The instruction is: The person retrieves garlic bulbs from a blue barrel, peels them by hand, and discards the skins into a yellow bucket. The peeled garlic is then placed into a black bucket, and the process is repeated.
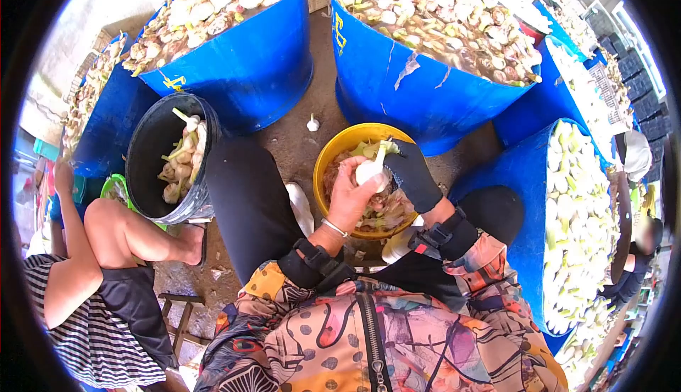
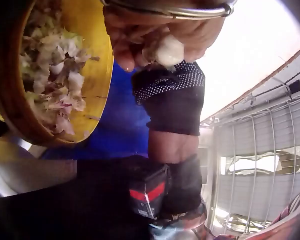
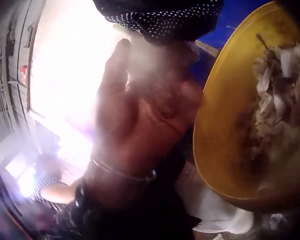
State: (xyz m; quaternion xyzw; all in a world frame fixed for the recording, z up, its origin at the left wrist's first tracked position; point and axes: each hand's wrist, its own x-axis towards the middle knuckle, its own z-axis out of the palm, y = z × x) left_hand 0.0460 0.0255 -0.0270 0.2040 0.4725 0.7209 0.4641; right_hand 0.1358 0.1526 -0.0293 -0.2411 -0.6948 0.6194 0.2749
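Note:
A white garlic bulb (image 1: 369, 171) with a green stalk is held over a yellow bucket (image 1: 321, 157). My bare left hand (image 1: 349, 197), a bangle at its wrist, grips the bulb between thumb and fingers. On the other side my right hand (image 1: 413, 176), in a dark glove with white dots, pinches the garlic close to its stalk. The left wrist view shows the pale bulb (image 2: 170, 51) between both hands, the glove (image 2: 172, 92) right against it. Loose peelings (image 1: 383, 215) lie in the bucket below; the right fingertips are mostly hidden.
A black bucket (image 1: 142, 152) with several garlic bulbs stands at the left, beside a seated person's leg (image 1: 131, 232). Large blue tubs (image 1: 262, 59) full of garlic stand in front, with another blue tub (image 1: 521, 186) at the right. One bulb (image 1: 313, 122) lies on the floor.

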